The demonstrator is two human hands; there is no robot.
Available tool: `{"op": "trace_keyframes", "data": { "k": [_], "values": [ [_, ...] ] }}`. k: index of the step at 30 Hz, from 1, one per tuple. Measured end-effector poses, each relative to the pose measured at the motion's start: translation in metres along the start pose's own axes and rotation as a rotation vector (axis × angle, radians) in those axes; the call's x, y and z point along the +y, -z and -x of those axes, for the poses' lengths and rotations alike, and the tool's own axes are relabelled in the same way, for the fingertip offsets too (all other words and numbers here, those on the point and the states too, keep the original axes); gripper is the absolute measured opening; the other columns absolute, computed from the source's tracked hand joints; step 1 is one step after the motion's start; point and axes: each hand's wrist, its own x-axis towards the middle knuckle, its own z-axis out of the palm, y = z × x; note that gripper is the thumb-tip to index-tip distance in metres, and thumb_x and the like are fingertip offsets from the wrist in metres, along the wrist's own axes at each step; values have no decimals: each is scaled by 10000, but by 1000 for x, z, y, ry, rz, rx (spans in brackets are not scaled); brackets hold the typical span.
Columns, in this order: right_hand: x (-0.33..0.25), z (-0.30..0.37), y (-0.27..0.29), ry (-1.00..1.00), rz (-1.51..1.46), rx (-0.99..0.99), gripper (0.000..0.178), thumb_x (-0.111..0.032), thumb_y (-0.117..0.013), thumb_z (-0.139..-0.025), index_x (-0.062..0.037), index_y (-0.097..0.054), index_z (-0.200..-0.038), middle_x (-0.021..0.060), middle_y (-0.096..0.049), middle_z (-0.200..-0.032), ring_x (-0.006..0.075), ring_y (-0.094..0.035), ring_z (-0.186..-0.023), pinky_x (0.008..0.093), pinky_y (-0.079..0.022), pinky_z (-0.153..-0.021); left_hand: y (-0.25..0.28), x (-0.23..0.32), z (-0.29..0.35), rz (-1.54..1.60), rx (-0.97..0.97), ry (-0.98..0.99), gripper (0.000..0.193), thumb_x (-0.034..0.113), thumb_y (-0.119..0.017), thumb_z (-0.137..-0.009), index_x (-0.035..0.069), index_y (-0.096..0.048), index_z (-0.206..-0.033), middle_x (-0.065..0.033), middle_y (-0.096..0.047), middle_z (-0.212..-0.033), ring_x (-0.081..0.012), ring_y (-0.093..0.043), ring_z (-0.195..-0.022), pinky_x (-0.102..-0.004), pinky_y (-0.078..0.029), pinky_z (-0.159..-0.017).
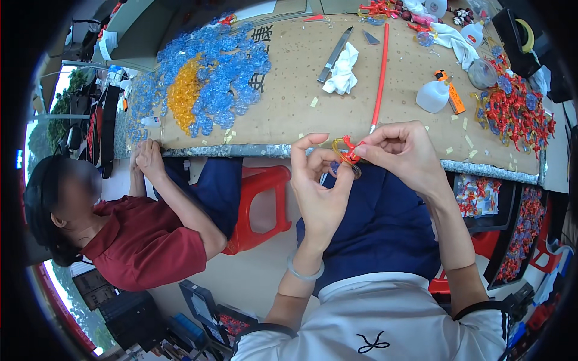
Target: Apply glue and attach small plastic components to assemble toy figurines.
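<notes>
Both my hands meet over my lap at the table's front edge, around a small red plastic ornament (348, 156) with a clear yellow ring and a bluish-purple piece. Underneath, the thumb and fingers of my left hand (326, 191) are closed on it. From the right, my right hand (402, 150) pinches its red part between thumb and forefinger. Fingers cover much of the ornament, so its exact shape is hard to make out. Just beyond my hands, a long thin red rod (381, 75) with a pale tip lies on the table.
Clear blue pieces (241, 66) and amber pieces (185, 96) lie heaped at left; finished-looking red ornaments (512, 105) pile up at right. A metal blade (335, 55), crumpled tissue (343, 71) and white bottle (433, 96) stand between. At left sits a co-worker (141, 240), hands together.
</notes>
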Motion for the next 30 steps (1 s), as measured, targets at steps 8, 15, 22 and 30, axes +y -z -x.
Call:
{"op": "trace_keyframes", "data": {
  "k": [8,15,22,30],
  "values": [
    [3,-4,-2,67,12,-55,107,-36,-710,-775,25,-654,-709,16,-624,-617,6,-517,-540,182,-380,-463,4,1,0,260,-70,121,453,-161,-524,-775,-21,-429,-1195,-29,-603,-818,-84,-594,-748,-221,-498,-686],
    [2,-2,-2,82,35,-45,108,-32,-711,-765,25,-648,-698,22,-622,-618,10,-517,-542,186,-381,-464,3,2,0,273,-72,112,454,-148,-534,-777,-19,-433,-1200,-17,-590,-808,-69,-578,-747,-206,-474,-688],
    [0,-4,-2,56,-59,-31,144,-81,-700,-791,31,-655,-712,41,-648,-645,19,-552,-573,183,-411,-496,2,5,-1,299,-100,116,402,-123,-529,-803,-9,-436,-1178,-36,-601,-834,-68,-580,-760,-203,-478,-698],
    [2,-7,-1,18,-105,-26,174,-116,-699,-812,29,-662,-724,45,-659,-663,28,-564,-579,184,-421,-517,2,3,1,288,-102,139,388,-123,-550,-817,6,-415,-1157,-84,-640,-905,-86,-606,-808,-214,-492,-725]
  ]
}}
